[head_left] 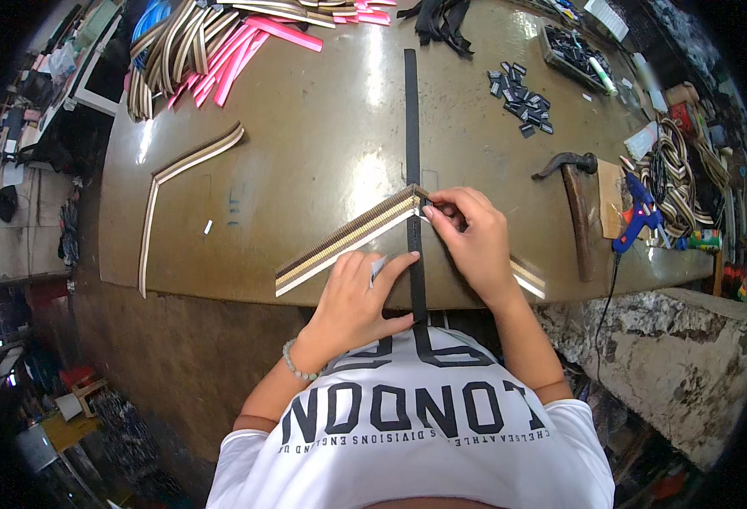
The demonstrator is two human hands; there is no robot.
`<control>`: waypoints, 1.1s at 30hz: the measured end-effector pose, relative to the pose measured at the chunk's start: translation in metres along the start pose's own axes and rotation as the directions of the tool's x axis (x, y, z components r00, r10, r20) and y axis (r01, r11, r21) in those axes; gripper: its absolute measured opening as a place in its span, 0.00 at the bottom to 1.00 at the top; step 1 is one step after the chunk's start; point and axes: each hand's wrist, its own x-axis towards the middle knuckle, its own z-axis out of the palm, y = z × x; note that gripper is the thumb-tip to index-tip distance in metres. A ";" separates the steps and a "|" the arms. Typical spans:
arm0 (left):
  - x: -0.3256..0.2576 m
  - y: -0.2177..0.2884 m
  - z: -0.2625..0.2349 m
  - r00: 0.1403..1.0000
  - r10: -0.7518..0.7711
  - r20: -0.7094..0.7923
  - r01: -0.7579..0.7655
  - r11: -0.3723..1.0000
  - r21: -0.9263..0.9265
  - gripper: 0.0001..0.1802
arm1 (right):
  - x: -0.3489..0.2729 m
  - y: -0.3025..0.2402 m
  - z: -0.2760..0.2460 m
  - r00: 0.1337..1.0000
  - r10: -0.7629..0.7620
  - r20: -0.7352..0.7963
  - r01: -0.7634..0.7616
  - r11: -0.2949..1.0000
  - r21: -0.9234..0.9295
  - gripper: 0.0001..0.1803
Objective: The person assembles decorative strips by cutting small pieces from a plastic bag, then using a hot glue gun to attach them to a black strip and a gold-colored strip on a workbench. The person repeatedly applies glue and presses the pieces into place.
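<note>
A long black strap runs straight up the table in front of me, its near end at the table's edge. Across it lies a brown, tan and white striped strap, bent to a peak over the black one. My right hand pinches the striped strap at that peak. My left hand rests at the near part of the black strap, thumb and forefinger apart and touching its edge. A small whitish slip is tucked between the left fingers. The striped strap's other half passes under my right hand and wrist.
Another bent striped strap lies to the left. A hammer and a blue glue gun are at the right. Striped and pink strips, black strips and several small black pieces lie farther back.
</note>
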 end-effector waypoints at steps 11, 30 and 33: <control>0.027 -0.020 -0.002 0.993 -0.113 -0.029 0.102 0.965 -0.242 0.32 | 0.010 0.003 0.000 0.998 -0.051 0.046 0.053 0.998 -0.039 0.11; 0.057 -0.022 0.006 0.934 -0.326 -0.143 0.295 0.934 -0.201 0.08 | 0.020 0.005 -0.012 0.978 0.052 0.201 -0.042 0.998 -0.053 0.10; 0.063 -0.019 0.007 0.914 -0.373 -0.156 0.351 0.924 -0.155 0.09 | 0.019 0.005 -0.013 0.977 -0.025 0.212 0.027 1.000 -0.004 0.10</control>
